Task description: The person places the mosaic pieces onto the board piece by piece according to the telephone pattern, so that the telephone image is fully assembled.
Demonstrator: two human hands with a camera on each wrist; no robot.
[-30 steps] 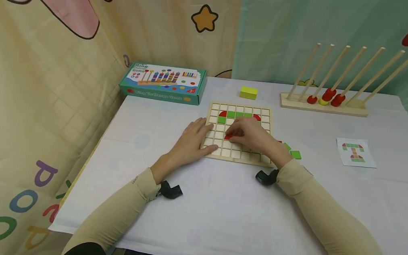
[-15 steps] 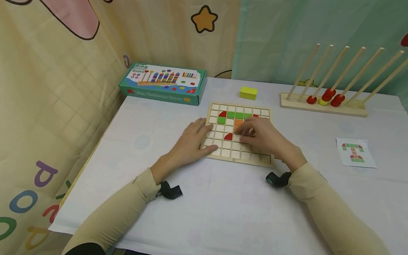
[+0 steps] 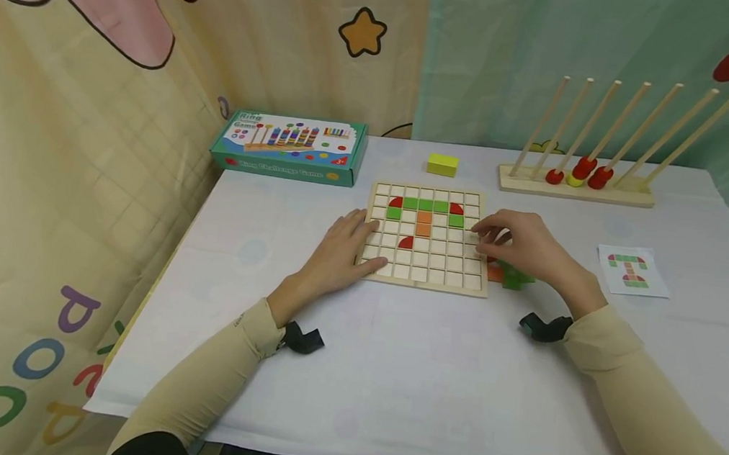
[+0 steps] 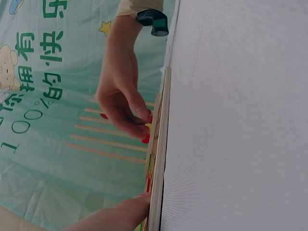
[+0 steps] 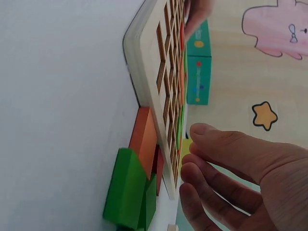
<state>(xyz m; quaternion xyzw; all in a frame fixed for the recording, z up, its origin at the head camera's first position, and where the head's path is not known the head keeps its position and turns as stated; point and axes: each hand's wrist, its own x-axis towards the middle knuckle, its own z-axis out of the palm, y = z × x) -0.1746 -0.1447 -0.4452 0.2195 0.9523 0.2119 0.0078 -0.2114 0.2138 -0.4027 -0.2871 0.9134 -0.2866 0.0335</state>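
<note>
While the left hand (image 3: 339, 249) rests straight-fingered on the left edge of the grid board (image 3: 437, 248), the right hand (image 3: 525, 247), loosely curled and empty, now hovers by the right edge, no longer mid-board.

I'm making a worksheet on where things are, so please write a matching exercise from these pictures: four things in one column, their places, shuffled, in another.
Things:
1. left hand
2. box
3. yellow block
4. picture card

Places:
A. to the right of the board
B. at the board's left edge
C. between the box and the peg rack
D. at the far left corner of the table

Right pairs: 1-B, 2-D, 3-C, 4-A
</note>
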